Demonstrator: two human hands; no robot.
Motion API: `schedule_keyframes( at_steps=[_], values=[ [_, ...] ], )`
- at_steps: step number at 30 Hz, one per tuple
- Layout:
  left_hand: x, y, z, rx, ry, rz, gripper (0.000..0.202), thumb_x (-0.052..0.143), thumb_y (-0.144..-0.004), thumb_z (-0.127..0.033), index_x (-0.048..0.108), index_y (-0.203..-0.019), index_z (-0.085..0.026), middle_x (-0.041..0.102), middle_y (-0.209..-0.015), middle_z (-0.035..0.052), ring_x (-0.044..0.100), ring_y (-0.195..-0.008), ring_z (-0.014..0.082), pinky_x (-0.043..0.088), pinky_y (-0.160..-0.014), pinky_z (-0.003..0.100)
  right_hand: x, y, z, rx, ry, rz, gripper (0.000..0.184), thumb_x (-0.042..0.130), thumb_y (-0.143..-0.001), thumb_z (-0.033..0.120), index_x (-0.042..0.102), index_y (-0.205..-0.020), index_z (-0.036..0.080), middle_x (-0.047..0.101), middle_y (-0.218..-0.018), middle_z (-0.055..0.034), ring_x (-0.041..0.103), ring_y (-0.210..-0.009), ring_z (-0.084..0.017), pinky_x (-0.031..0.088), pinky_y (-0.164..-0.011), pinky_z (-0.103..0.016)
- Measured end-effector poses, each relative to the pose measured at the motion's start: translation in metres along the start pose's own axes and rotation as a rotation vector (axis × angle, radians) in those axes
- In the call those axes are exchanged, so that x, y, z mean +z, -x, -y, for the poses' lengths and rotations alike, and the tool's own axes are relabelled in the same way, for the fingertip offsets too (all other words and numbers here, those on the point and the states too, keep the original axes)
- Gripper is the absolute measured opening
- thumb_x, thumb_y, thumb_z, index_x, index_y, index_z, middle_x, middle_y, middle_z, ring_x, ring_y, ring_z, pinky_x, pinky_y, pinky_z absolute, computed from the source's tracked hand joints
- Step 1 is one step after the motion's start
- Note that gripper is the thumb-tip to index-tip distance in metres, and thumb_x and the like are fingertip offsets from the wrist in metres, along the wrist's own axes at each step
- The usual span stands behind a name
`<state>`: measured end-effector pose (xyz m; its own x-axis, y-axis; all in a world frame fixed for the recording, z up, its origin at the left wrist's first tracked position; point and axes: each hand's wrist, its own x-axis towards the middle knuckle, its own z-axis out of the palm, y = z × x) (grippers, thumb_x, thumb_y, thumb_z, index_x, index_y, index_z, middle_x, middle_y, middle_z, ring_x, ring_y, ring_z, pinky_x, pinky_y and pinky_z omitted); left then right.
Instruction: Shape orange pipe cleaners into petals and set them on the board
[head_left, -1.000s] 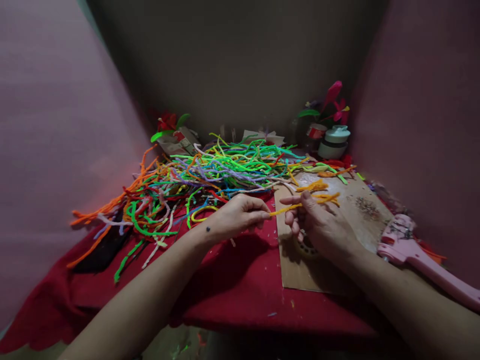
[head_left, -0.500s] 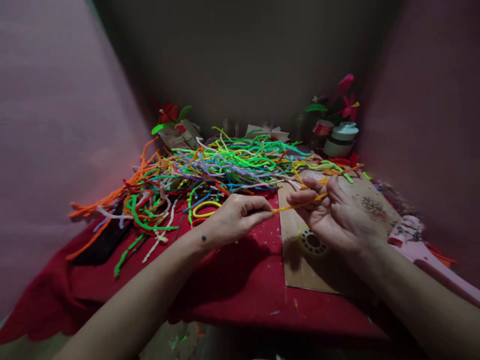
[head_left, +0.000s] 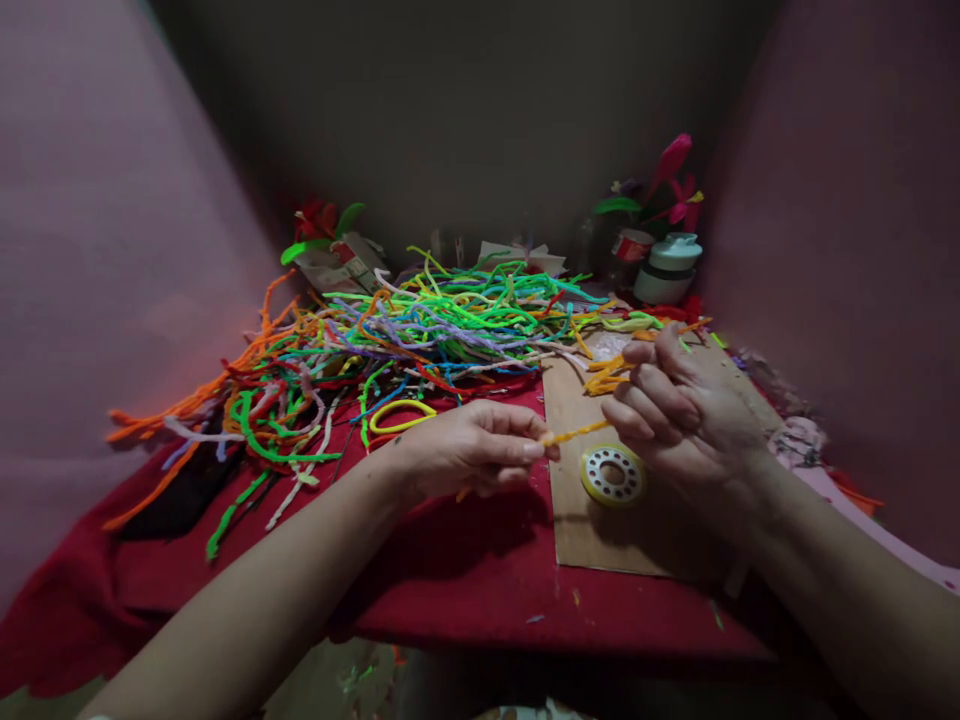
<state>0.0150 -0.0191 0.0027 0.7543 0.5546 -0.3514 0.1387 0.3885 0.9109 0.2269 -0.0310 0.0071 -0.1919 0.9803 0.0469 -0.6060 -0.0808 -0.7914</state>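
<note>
An orange pipe cleaner (head_left: 577, 433) stretches between my two hands above the table. My left hand (head_left: 487, 445) pinches one end between thumb and fingers, and a short orange tip shows below its curled fingers. My right hand (head_left: 682, 415) is closed around the other end, fingers folded into the palm. Behind the right hand, several short orange pieces (head_left: 606, 377) lie on a cardboard sheet (head_left: 581, 540). A yellow tape roll (head_left: 615, 475) with a white holed core rests on the cardboard, below the pipe cleaner.
A tangled heap of coloured pipe cleaners (head_left: 465, 315) spreads across the back of the red cloth (head_left: 480, 590). Yellow-handled scissors (head_left: 403, 413) lie left of my left hand. At the back right are a lidded jar (head_left: 667, 270) and pink flowers (head_left: 679, 185). A pink tool (head_left: 832, 490) sits far right.
My right hand has closed its fingers and turned, and the tape roll beneath shows more fully. My left hand has shifted slightly, with an orange tip now below it. The view has moved a little.
</note>
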Motion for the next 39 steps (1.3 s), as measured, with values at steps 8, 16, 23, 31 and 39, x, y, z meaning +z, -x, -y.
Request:
schedule_keyframes(
  at_steps=[8, 16, 23, 31, 39],
  values=[
    [0.003, 0.001, -0.004, 0.121, -0.407, -0.343, 0.024, 0.055, -0.078, -0.034, 0.053, -0.067, -0.013, 0.044, -0.052, -0.0048, 0.035, -0.045, 0.0037, 0.025, -0.041, 0.015, -0.002, -0.005, 0.005, -0.061, 0.233, -0.130, 0.036, 0.041, -0.086, 0.050, 0.057, -0.067, 0.024, 0.015, -0.032, 0.0093, 0.006, -0.033, -0.009, 0.014, -0.042, -0.029],
    [0.003, -0.001, 0.008, -0.013, 0.101, -0.021, 0.018, 0.053, -0.082, -0.030, 0.050, -0.073, -0.014, 0.030, -0.043, -0.0089, 0.021, -0.035, 0.0026, 0.017, -0.036, 0.017, -0.004, -0.003, 0.018, -0.067, 0.291, -0.146, 0.040, 0.040, -0.087, 0.050, 0.059, -0.066, 0.022, 0.015, -0.033, 0.0091, 0.006, -0.034, -0.007, 0.016, -0.043, -0.029],
    [-0.011, 0.001, 0.006, 0.072, 0.143, 0.022, 0.013, 0.051, -0.082, -0.020, 0.054, -0.092, -0.012, 0.045, -0.060, -0.0035, 0.027, -0.042, 0.0015, 0.020, -0.042, 0.017, -0.009, -0.009, 0.020, -0.101, 0.196, -0.148, 0.033, 0.035, -0.092, 0.034, 0.062, -0.080, 0.019, 0.016, -0.045, 0.0084, 0.009, -0.039, -0.007, 0.018, -0.047, -0.030],
    [-0.017, 0.001, 0.004, 0.016, -0.113, 0.028, 0.018, 0.055, -0.080, -0.029, 0.056, -0.084, -0.012, 0.051, -0.056, -0.0026, 0.030, -0.039, 0.0022, 0.020, -0.038, 0.017, -0.009, -0.004, 0.024, -0.073, 0.239, -0.172, 0.029, 0.037, -0.092, 0.029, 0.061, -0.077, 0.020, 0.011, -0.040, 0.0091, 0.003, -0.038, -0.008, 0.012, -0.043, -0.030],
    [-0.015, -0.001, 0.007, 0.103, -0.009, -0.026, 0.021, 0.051, -0.083, -0.031, 0.055, -0.088, -0.012, 0.059, -0.058, -0.0003, 0.039, -0.034, 0.0020, 0.022, -0.034, 0.015, -0.009, -0.010, 0.020, -0.092, -0.033, -0.240, 0.038, 0.037, -0.090, 0.039, 0.065, -0.084, 0.014, 0.048, -0.053, 0.0003, 0.049, -0.052, -0.010, 0.045, -0.062, -0.029]
  ],
)
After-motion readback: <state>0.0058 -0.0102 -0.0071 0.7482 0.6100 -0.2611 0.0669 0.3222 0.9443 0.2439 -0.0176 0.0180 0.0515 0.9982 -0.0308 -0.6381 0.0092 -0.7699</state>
